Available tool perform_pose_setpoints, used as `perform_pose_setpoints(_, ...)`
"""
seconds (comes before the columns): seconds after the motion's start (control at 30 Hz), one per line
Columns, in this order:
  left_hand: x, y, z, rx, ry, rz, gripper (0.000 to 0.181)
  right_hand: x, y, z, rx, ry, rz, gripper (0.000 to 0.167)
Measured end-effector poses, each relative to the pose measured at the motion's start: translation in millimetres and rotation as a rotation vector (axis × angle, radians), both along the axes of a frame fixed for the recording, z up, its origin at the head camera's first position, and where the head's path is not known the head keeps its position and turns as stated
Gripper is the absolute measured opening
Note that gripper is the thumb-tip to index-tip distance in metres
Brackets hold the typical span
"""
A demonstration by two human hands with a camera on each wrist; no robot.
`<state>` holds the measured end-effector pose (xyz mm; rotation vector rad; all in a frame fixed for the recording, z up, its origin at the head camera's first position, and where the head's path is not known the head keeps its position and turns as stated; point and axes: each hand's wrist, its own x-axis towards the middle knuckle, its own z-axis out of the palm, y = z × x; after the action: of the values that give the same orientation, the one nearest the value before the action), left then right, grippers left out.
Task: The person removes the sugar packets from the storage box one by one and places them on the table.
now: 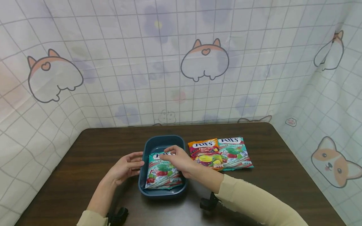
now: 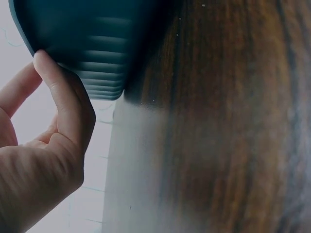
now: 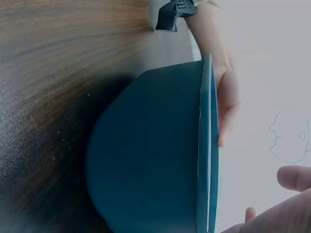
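A dark blue plastic bin (image 1: 162, 194) stands on the table with a green bag of Fox's Mint Blossom candy (image 1: 162, 174) lying inside it. My left hand (image 1: 128, 166) is at the bin's left side, its fingertips touching the rim. In the left wrist view a fingertip (image 2: 43, 60) meets the bin's edge. Over the bag's top right reaches my right hand (image 1: 179, 161), with thumb and fingers apart near the printed name. In the right wrist view the right hand (image 3: 286, 206) shows above the rim; the bag is hidden there by the bin wall (image 3: 150, 150).
To the right of the bin lie an orange bag of Fox's Fruits candy (image 1: 205, 153) and another green Mint Blossom bag (image 1: 234, 153), side by side and touching. The dark wooden table (image 1: 93, 157) ends at a patterned white cloth (image 1: 127, 78) behind.
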<state>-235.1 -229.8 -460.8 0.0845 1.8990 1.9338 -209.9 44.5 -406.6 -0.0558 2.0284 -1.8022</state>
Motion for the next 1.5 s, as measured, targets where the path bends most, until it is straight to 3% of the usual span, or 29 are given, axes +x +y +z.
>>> perform_pose_setpoints(0.3, 0.5, -0.3, 0.0, -0.001, -0.005, 0.010, 0.064, 5.0, 1, 3.2, -0.007, 0.006, -0.024, 0.050)
perform_pose_setpoints(0.93, -0.2, -0.3, -1.9, 0.000, 0.016, -0.010, 0.063, -2.2, 10, -0.8, -0.234, -0.074, -0.046, 0.047)
perform_pose_setpoints(1.13, 0.2, -0.3, -1.7, -0.002, 0.013, -0.005, 0.063, -5.1, 13, -2.5, -0.241, -0.091, 0.003, 0.050)
perform_pose_setpoints(1.5, 0.4, 0.7, -1.0, -0.020, 0.024, -0.003, 0.060, -8.4, 12, -7.8, -0.188, -0.090, 0.014, 0.059)
